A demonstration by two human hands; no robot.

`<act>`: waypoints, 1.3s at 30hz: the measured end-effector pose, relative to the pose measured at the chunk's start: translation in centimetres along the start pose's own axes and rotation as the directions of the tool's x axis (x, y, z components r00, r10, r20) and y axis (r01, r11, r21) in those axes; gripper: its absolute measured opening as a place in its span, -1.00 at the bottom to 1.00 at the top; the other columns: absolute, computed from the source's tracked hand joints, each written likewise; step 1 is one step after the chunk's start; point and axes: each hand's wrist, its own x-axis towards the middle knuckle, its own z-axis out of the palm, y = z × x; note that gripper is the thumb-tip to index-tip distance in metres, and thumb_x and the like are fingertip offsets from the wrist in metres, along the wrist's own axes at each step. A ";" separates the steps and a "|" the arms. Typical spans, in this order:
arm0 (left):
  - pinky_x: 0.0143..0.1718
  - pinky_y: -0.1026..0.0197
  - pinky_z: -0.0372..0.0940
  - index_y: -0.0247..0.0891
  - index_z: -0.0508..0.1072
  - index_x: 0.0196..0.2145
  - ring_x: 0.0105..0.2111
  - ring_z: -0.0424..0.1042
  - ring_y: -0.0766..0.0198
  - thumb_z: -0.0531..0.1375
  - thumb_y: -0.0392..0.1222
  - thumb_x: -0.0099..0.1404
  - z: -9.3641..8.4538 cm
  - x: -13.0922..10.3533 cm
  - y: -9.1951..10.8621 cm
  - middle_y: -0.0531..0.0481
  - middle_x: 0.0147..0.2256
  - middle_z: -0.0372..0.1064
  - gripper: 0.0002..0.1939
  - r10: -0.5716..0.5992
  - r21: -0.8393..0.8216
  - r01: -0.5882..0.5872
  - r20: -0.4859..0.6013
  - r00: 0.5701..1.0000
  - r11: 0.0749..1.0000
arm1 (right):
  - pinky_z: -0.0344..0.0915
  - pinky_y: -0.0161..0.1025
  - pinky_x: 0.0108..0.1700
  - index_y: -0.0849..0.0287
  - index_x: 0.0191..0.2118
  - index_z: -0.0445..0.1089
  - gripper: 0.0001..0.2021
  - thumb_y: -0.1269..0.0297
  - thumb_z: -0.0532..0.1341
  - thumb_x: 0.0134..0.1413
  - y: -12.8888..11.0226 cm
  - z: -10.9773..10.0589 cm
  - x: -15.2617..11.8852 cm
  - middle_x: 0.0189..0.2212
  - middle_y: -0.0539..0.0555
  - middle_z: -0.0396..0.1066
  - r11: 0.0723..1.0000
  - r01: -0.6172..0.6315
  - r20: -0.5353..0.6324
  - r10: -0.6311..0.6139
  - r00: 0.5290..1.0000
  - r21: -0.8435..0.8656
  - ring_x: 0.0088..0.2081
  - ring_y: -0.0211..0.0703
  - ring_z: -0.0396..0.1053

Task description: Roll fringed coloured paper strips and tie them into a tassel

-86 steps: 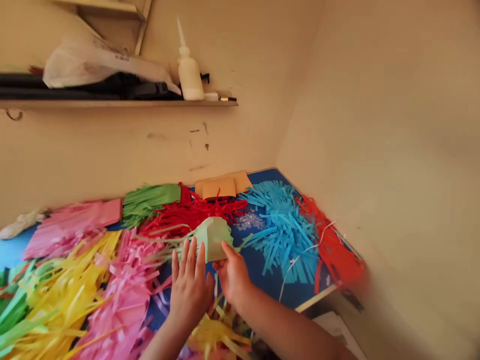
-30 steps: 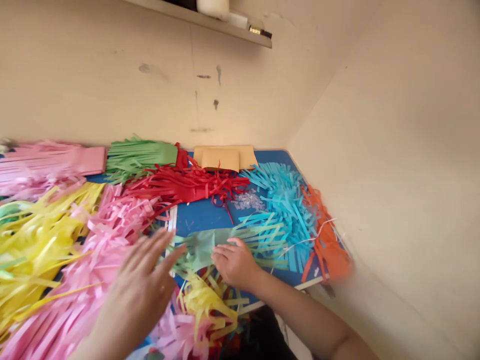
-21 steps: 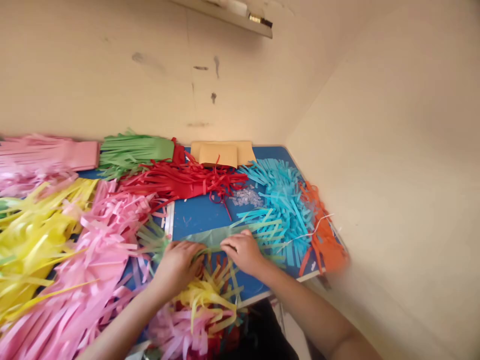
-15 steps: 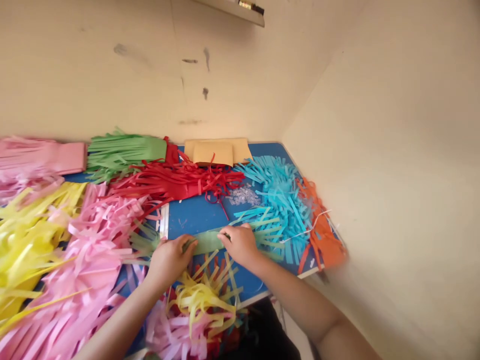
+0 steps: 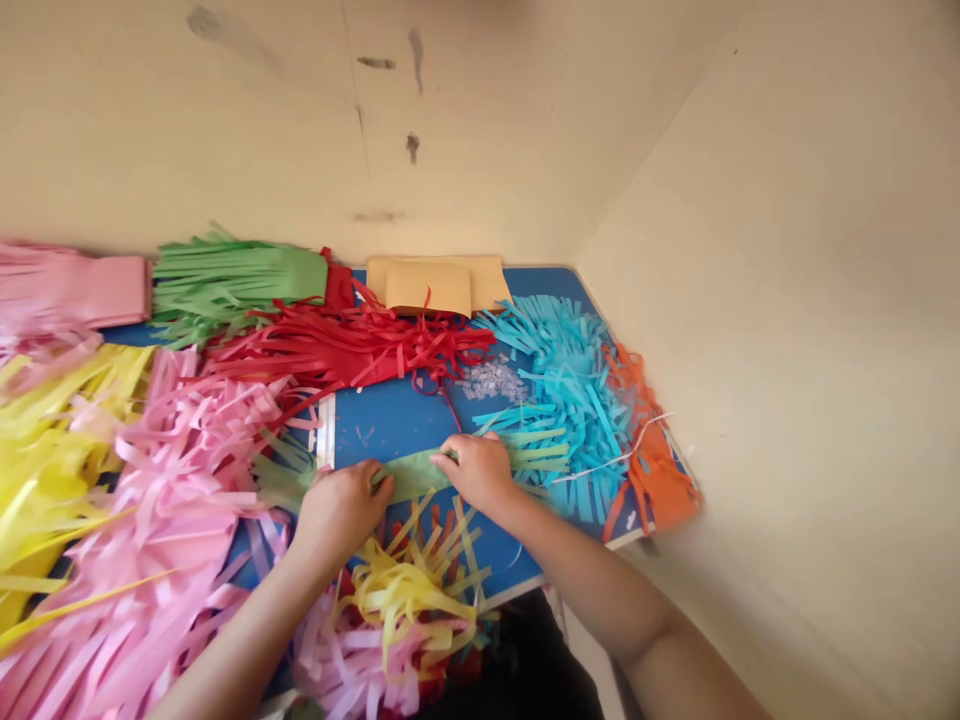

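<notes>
A pale green fringed paper strip (image 5: 411, 476) stretches between my two hands above the blue table (image 5: 382, 420), its cut fringes spreading out at both ends. My left hand (image 5: 346, 503) is closed on the strip's left part, thumb against the fingers. Closed on its right part is my right hand (image 5: 477, 468), near the light blue fringed paper (image 5: 570, 390). Just below the strip lies a bundle of yellow fringes (image 5: 409, 590) with pink ones beneath.
Pink fringed paper (image 5: 180, 490) and yellow fringed paper (image 5: 45, 450) cover the left side. Red fringes (image 5: 352, 345), green fringed paper (image 5: 292, 272) and folded tan paper (image 5: 431, 287) lie along the wall. Orange fringed paper (image 5: 660, 470) and a white string (image 5: 637, 440) are at right.
The view has tilted down slightly, so the table's far side appears higher and the shelf has left the frame. Both hands keep their hold on the green strip, almost unmoved.
</notes>
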 end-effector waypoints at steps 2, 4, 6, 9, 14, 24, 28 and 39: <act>-0.33 0.19 0.25 -0.21 0.52 -0.33 -0.40 0.53 0.11 0.00 -0.06 0.33 0.2 0.0 -0.1 -0.11 -0.41 0.57 -0.67 0.014 0.009 -0.014 -0.014 1.000 1.000 | 0.08 -0.22 -0.16 0.07 -0.31 0.51 -0.83 0.12 0.28 0.22 0.0 0.0 0.1 -0.31 0.00 0.58 1.000 -0.004 0.008 0.004 1.000 -0.011 -0.29 -0.15 0.48; -0.30 0.17 0.26 -0.21 0.51 -0.33 -0.40 0.52 0.11 0.01 -0.08 0.33 0.4 -0.1 -0.1 -0.09 -0.43 0.55 -0.70 0.041 0.014 -0.041 -0.043 0.998 0.999 | 0.08 -0.21 -0.16 0.07 -0.33 0.50 -0.81 0.10 0.27 0.23 0.1 -0.3 0.2 -0.33 0.00 0.57 1.000 -0.004 0.020 0.004 1.000 -0.026 -0.30 -0.15 0.46; -0.21 0.10 0.26 -0.25 0.50 -0.23 -0.31 0.51 0.05 0.02 -0.11 0.34 0.6 -0.4 -0.1 -0.13 -0.35 0.55 -0.72 0.063 0.022 -0.061 -0.105 0.992 0.998 | 0.07 -0.19 -0.15 0.08 -0.32 0.48 -0.78 0.06 0.26 0.23 0.2 -0.8 0.2 -0.35 0.02 0.56 0.998 -0.018 -0.004 0.017 1.000 -0.060 -0.30 -0.13 0.44; -0.02 -0.08 0.19 -0.25 0.45 -0.05 -0.06 0.42 -0.07 0.03 -0.20 0.35 0.2 -0.8 0.0 -0.24 -0.08 0.47 -0.70 0.170 0.062 -0.160 -0.224 0.960 0.985 | 0.05 -0.10 -0.08 0.12 -0.15 0.46 -0.78 0.09 0.28 0.21 0.1 -1.8 -0.2 -0.20 0.13 0.51 0.983 -0.073 -0.188 0.041 0.981 -0.169 -0.15 0.01 0.39; -0.02 -0.01 0.18 -0.15 0.51 -0.34 -0.21 0.42 0.09 0.06 -0.44 0.24 -0.5 -1.3 0.0 -0.07 -0.32 0.47 -0.72 0.514 0.124 -0.499 -0.199 0.834 0.858 | 0.06 -0.10 -0.03 0.16 -0.08 0.42 -0.78 0.44 0.12 0.20 0.2 -2.0 -1.8 -0.13 0.15 0.45 0.906 0.384 0.035 -0.384 0.923 -0.179 -0.11 -0.02 0.32; 0.26 -0.33 -0.18 -0.20 0.52 -0.24 -0.17 0.46 0.01 0.14 -0.30 0.18 1.1 -2.6 -0.8 -0.08 -0.24 0.54 -0.79 0.491 0.181 -0.457 -0.363 0.792 0.871 | 0.00 -0.02 0.05 0.16 -0.14 0.38 -0.70 0.41 0.19 -0.10 2.3 -2.9 -1.8 -0.09 0.13 0.42 0.866 0.500 0.125 -0.496 0.859 0.003 -0.08 0.00 0.32; 0.28 -0.29 -0.20 -0.16 0.54 -0.27 -0.20 0.49 0.07 0.08 -0.36 0.22 1.6 -1.7 -1.8 -0.03 -0.27 0.56 -0.75 0.509 0.142 -0.500 -0.417 0.753 0.854 | 0.00 -0.03 0.05 0.15 -0.10 0.38 -0.64 0.41 0.22 -0.12 2.3 -2.8 -1.7 -0.09 0.11 0.43 0.862 0.507 0.105 -0.506 0.856 0.018 -0.08 -0.02 0.33; 0.10 -0.19 0.04 -0.11 0.57 -0.30 -0.14 0.47 0.03 0.11 -0.06 0.35 2.7 -0.9 -3.3 0.01 -0.26 0.58 -0.76 0.356 -0.089 -0.436 -0.444 0.822 0.896 | -0.05 -0.09 0.00 0.13 -0.27 0.50 -0.90 0.24 0.29 0.22 2.7 -1.5 -1.4 -0.19 0.02 0.48 0.890 0.453 0.025 -0.455 0.890 0.046 -0.16 -0.17 0.36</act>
